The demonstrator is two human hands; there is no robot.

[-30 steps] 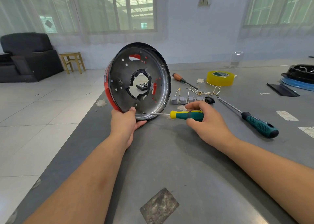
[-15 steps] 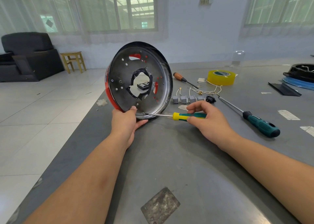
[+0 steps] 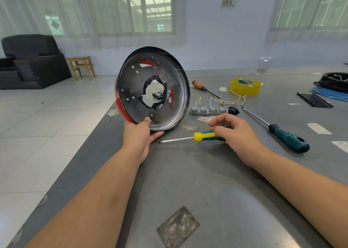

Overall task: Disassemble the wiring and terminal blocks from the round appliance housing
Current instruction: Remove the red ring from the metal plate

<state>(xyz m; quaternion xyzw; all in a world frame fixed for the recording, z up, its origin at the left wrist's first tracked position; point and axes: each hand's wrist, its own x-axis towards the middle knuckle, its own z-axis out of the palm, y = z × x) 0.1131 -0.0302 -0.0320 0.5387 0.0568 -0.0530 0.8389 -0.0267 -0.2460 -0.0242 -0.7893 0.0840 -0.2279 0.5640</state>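
The round housing, grey metal with a red outer rim and a ragged central hole, stands on edge on the grey table. My left hand grips its lower rim, thumb on the inner face. My right hand holds the yellow-green screwdriver by the handle, low over the table; its tip points left, just below the housing and apart from it. A row of grey terminal blocks with white wires lies behind my right hand.
A long teal-handled screwdriver lies to the right, an orange-handled one further back. A yellow tape roll, a black connector, a black strip and a black-and-blue appliance part sit at the back right. The table's left edge drops to tiled floor.
My right hand has drawn the screwdriver away from the housing's lower rim and lowered it toward the table. The housing is tilted slightly more upright in my left hand.
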